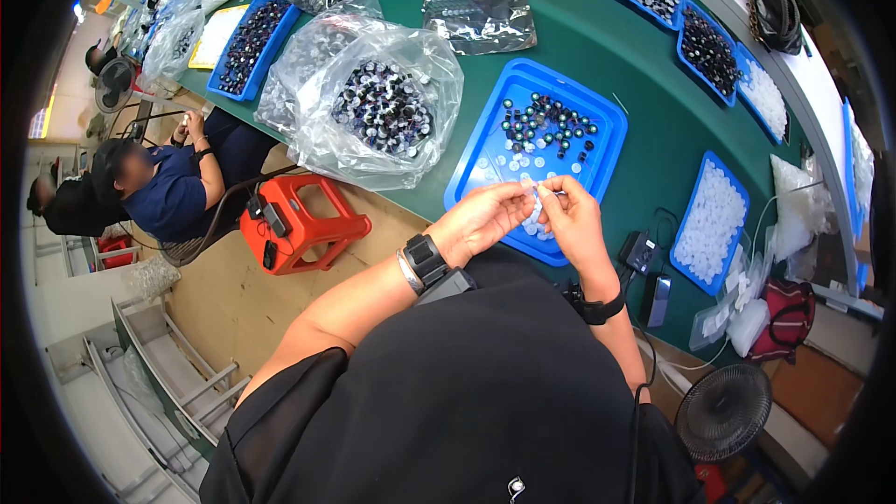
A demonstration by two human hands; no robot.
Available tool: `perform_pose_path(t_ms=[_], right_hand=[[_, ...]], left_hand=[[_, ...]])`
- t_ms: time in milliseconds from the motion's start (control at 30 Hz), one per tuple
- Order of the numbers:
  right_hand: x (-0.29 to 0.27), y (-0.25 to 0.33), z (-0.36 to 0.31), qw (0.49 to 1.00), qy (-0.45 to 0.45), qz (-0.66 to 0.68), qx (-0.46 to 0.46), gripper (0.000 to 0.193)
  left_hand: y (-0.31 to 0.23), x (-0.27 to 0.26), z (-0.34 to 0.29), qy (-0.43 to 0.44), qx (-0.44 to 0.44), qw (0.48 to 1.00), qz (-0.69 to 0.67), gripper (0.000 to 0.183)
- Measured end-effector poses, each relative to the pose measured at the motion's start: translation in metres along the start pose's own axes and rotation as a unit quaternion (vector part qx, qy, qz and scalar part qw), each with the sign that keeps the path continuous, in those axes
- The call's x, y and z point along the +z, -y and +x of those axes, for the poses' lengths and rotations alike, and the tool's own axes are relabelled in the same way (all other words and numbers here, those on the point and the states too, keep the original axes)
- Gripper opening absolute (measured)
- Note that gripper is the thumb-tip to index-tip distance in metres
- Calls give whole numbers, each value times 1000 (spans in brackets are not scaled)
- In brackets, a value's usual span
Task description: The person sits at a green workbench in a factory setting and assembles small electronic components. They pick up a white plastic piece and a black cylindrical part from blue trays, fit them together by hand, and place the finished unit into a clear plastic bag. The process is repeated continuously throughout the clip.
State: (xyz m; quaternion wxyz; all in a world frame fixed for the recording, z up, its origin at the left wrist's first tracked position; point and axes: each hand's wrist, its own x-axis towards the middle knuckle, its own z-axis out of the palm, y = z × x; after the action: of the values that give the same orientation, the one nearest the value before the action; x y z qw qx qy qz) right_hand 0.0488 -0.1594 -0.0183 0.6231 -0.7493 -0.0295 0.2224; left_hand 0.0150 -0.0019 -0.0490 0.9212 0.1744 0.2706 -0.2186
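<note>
Over the near part of a blue tray (611, 131), my left hand (485, 215) and my right hand (574, 222) meet at their fingertips. Both are closed in a pinch around something small and pale that I cannot make out. In the tray below lie dark, shiny round pieces (551, 121) toward the far side and clear-white round pieces (513, 164) nearer to my hands. To the left of the tray stands an open clear plastic bag (439, 84) full of mixed dark and white small pieces (383, 107).
A blue tray of white pieces (711, 224) lies at right, near black electronic boxes (640, 252). More filled trays (707, 49) line the far right. A flat plastic pack (478, 2) lies at the back. Left are a red stool (308, 215) and a seated person (177, 182).
</note>
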Motion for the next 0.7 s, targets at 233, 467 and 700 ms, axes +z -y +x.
perform_pose_path(t_ms=[233, 467, 700], right_hand=[[1, -9, 4, 991, -30, -104, -82, 9], [5, -5, 3, 999, -8, 35, 20, 8], [4, -8, 4, 998, 24, 59, 12, 8]], left_hand=[[-1, 2, 0, 3, -5, 1000, 22, 14], [-5, 5, -2, 12, 23, 996, 84, 17], [-1, 7, -6, 25, 70, 984, 161, 16]])
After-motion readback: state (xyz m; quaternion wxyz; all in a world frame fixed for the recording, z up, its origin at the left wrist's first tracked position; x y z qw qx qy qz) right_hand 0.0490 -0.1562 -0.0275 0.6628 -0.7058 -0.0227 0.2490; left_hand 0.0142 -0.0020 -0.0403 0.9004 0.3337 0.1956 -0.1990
